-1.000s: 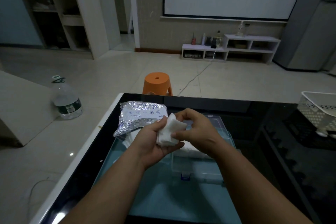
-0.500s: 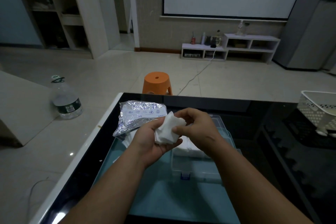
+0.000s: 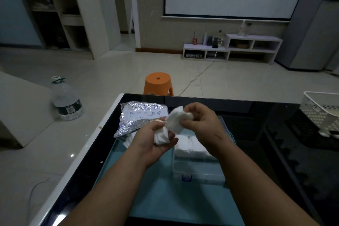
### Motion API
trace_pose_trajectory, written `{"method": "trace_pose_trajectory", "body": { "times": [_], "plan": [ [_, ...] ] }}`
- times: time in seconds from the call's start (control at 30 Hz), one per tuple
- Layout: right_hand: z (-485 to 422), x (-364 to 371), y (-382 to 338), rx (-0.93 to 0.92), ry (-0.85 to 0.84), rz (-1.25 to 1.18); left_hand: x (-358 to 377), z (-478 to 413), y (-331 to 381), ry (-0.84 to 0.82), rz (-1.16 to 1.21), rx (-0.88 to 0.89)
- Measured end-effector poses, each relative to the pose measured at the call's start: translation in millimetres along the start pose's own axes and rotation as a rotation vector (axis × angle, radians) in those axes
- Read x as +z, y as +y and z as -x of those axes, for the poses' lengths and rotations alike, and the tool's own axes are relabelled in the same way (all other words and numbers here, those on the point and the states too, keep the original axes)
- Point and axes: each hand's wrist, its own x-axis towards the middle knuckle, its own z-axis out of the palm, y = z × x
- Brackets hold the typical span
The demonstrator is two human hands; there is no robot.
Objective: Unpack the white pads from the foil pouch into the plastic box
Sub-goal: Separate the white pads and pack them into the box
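While over the box [image 3: 200,177], white pads [image 3: 174,121] gripped in left fingers [image 3: 171,141] and right fingers [image 3: 196,110].

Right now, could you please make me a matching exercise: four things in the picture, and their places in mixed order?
Things:
1. foil pouch
2. orange stool
3. water bottle
4. white basket

Places:
a. on the floor, left of the table
b. at the far right of the table
c. on the floor, beyond the table's far edge
d. on the table, near its far left corner

Pairs: 1-d, 2-c, 3-a, 4-b
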Motion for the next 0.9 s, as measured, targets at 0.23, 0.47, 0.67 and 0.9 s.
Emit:
{"method": "trace_pose_trajectory", "body": {
  "times": [0.23, 0.47, 0.67, 0.9],
  "plan": [
    [0, 1, -1, 0.118, -0.097, -0.085, 1, 1, -1, -0.044, 0.045, 0.013],
    [-2, 11, 1, 0.105, 0.073, 0.031, 4, 2, -2, -0.083, 0.054, 0.034],
    [-1, 14, 4, 0.093, 0.097, 0.178, 7, 6, -3, -0.091, 0.073, 0.028],
    [-1, 15, 3, 0.112, 0.116, 0.182, 12, 3, -5, 0.093, -0.072, 0.178]
  ]
}}
